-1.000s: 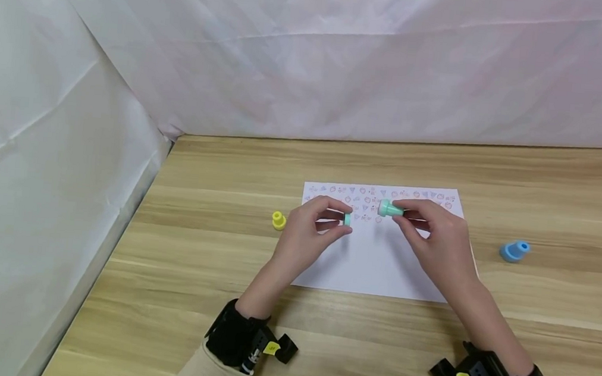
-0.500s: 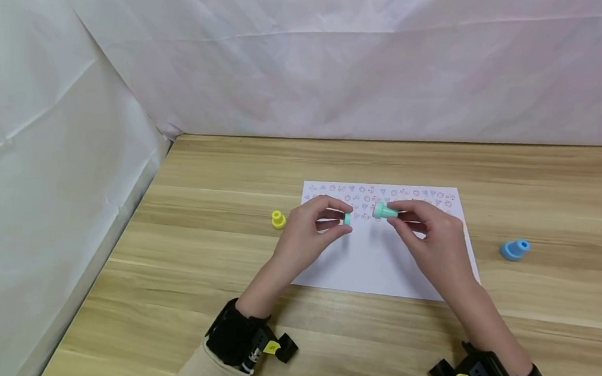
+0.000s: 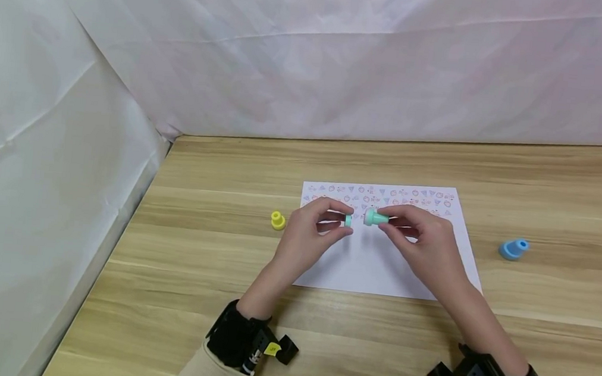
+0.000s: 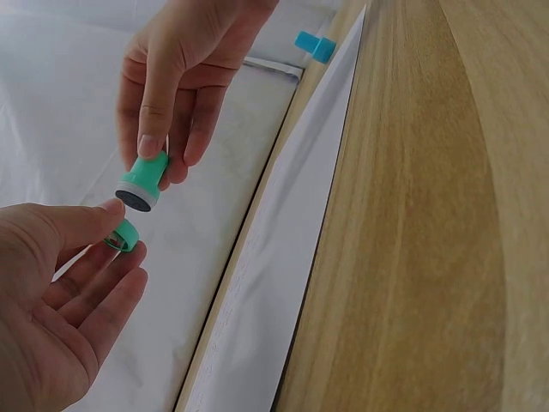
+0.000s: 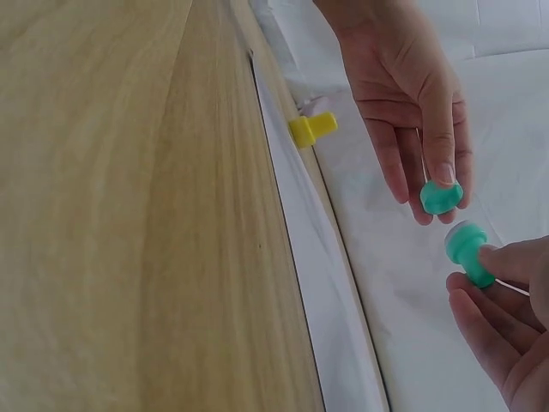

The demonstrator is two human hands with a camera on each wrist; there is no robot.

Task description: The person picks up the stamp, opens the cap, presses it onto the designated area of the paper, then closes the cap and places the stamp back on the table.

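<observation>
- Teal plastic, two pieces: a stamp body (image 3: 375,218) pinched in the right hand (image 3: 425,241), and a small cap (image 3: 348,220) pinched between thumb and fingertips of the left hand (image 3: 310,233)
- Both pieces are held in the air above the white paper sheet (image 3: 380,266), near each other but apart; the left wrist view shows the stamp's dark flat face (image 4: 135,199) turned toward the cap (image 4: 123,234), with a narrow gap between them
- Right hand: fingers curled round the narrow stem of the stamp body (image 5: 467,251), wide end outward
- Left hand: index fingertip and thumb clamp the cap (image 5: 441,196); the remaining fingers lie loosely extended
- Step in hand, as judged: bringing cap and stamp face together for closing; whether the cap's open side faces the stamp squarely is hard to tell from these views
- Next move calls for: lining up the two round rims on one axis, then a short straight push until the cap seats, without touching the inked face
- Surroundings: rows of small stamped marks (image 3: 381,194) along the far edge of the sheet; a yellow stamp (image 3: 278,220) on the wooden table (image 3: 216,300) left of the sheet; a blue stamp (image 3: 513,249) lying well apart to the right
</observation>
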